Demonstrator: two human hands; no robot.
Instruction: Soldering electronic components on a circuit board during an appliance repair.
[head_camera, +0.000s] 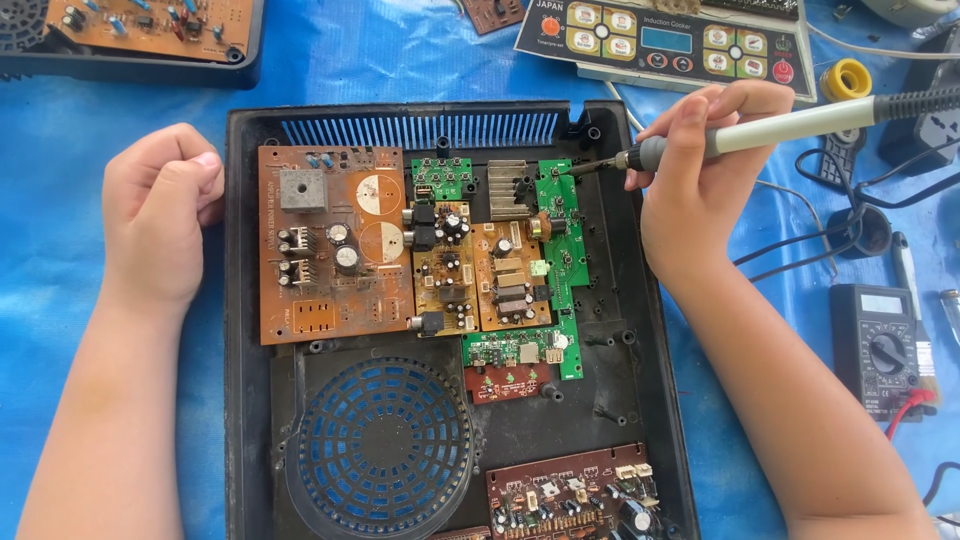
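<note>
My right hand (700, 180) grips a soldering iron (790, 125) with a pale handle, its tip touching the top of a narrow green circuit board (563, 250). That board lies inside an open black plastic case (640, 330). My left hand (160, 215) is closed into a loose fist, holding nothing, and rests at the case's left wall. In the case also sit a large brown circuit board (330, 250), two smaller brown boards (480, 275), a small green board (442, 178) and a metal heat sink (508, 188).
A round fan grille (380, 450) fills the case's lower left, and a dark brown board (570, 495) lies at lower right. On the blue sheet (400, 50) are a black multimeter (878, 350), a printed control panel (670, 40), a yellow solder spool (846, 78), cables and another case (130, 40).
</note>
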